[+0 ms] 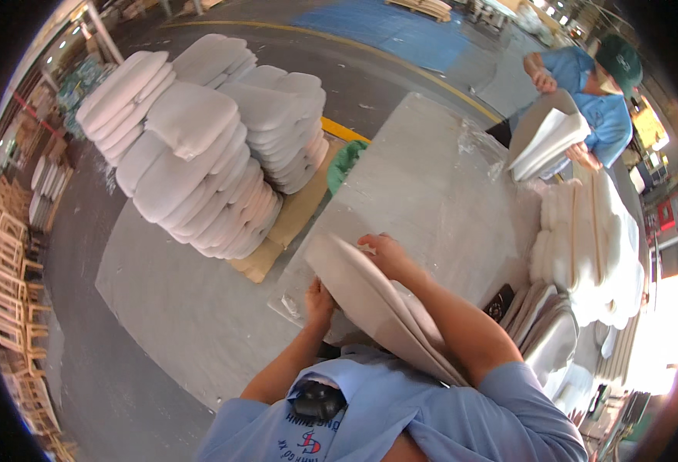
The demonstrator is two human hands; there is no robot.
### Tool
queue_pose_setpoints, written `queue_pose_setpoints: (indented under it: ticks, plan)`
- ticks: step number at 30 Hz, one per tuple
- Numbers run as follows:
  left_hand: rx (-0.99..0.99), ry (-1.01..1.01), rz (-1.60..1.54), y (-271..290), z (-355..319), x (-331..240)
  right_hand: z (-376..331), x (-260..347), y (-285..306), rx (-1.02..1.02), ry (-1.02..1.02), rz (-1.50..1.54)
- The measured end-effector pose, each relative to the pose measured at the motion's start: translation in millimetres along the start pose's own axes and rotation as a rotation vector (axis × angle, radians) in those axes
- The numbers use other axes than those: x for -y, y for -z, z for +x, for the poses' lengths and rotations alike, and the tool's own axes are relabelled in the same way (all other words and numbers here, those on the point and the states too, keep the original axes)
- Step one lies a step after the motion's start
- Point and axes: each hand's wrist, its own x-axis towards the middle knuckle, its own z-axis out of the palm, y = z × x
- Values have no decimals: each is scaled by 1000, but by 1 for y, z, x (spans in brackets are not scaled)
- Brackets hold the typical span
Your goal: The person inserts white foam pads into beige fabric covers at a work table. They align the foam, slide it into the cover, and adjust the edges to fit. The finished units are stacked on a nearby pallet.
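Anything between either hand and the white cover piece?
Nothing visible. The left hand grips the cover piece at its lower edge, the right hand rests on its upper end, above the table.

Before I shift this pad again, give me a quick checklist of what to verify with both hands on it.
1. Left hand grips the grey seat pad at its lower edge: ok.
2. Right hand holds its upper edge: ok.
3. Pad lifted, tilted above the worktable: ok.
4. Bare table surface ahead: ok.
5. Co-worker at the far corner, apart from my hands: ok.
6. Pad's underside condition: cannot tell.
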Motion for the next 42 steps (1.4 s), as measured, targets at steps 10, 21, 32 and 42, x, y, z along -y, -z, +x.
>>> queue_pose_setpoints:
  ticks: [10, 21, 32, 42]
  plan:
    - [817, 12, 361, 58, 67, -78, -312, -35, 117, 61, 91, 726]
    - [892, -41, 689, 30, 77, -111, -346, 19, 77, -778, -196, 333]
    - [1200, -257, 868, 22, 89, -109, -332, 42, 92, -998, -181, 275]
    - [1234, -161, 873, 4, 83, -117, -346, -1, 38, -1136, -360, 371]
